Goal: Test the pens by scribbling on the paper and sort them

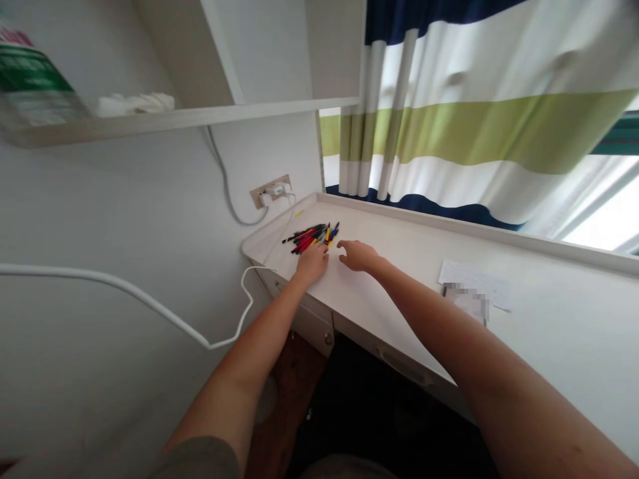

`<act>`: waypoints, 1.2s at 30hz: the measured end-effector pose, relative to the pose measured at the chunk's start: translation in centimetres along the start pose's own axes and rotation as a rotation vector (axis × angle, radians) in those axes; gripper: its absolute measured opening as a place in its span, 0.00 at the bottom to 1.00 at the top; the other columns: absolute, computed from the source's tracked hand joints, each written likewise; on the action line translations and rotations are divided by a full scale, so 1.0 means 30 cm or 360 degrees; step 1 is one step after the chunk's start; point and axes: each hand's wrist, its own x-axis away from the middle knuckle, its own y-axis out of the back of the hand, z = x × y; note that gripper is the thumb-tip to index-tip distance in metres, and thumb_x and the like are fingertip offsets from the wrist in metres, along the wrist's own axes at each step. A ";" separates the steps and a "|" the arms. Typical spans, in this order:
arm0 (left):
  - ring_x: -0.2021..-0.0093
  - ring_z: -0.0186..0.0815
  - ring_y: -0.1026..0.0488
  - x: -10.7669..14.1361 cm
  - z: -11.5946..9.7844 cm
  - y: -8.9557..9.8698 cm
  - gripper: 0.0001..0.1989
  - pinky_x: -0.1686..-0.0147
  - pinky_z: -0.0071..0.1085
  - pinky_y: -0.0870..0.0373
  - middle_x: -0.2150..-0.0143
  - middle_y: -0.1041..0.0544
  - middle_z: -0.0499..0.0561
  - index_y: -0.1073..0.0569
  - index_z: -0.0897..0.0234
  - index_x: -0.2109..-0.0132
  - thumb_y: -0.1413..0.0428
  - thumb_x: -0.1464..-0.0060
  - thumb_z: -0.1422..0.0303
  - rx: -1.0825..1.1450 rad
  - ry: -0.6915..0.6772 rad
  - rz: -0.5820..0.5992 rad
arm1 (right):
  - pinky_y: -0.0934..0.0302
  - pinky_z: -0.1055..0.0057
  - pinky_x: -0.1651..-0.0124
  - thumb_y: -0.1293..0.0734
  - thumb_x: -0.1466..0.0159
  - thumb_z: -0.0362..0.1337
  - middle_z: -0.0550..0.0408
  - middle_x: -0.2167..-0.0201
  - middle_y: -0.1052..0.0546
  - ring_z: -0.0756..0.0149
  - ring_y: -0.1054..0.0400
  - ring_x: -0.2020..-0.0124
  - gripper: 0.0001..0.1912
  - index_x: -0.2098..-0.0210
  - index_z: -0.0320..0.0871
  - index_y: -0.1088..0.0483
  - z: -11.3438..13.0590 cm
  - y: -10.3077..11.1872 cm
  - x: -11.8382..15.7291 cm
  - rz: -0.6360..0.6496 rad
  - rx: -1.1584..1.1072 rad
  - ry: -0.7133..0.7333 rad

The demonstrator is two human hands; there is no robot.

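A loose pile of several pens (310,237), red, black, yellow and blue, lies on the white desk (394,243) near its left corner. My left hand (313,261) rests at the near edge of the pile, its fingertips against the pens; whether it grips one is hidden. To the right of the pile, my right hand (357,255) hovers low over the desk with its thumb and fingers apart and nothing between them.
Papers (474,283) lie to the right, partly behind my right forearm. A wall socket (272,191) with plugs and white cables is at the left. Above hangs a shelf (200,118) holding a bottle (37,80). A striped curtain (449,126) hangs behind the desk.
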 end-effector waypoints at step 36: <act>0.60 0.32 0.20 -0.196 -0.774 -0.167 0.07 0.56 0.29 0.27 0.56 0.17 0.53 0.25 0.64 0.56 0.39 0.37 0.64 0.2944 0.0133 0.0608 | 0.39 0.69 0.69 0.36 0.34 0.40 0.62 0.77 0.30 0.68 0.35 0.76 0.07 0.59 0.44 0.30 -0.538 0.150 0.666 -0.0765 -0.1659 -0.0281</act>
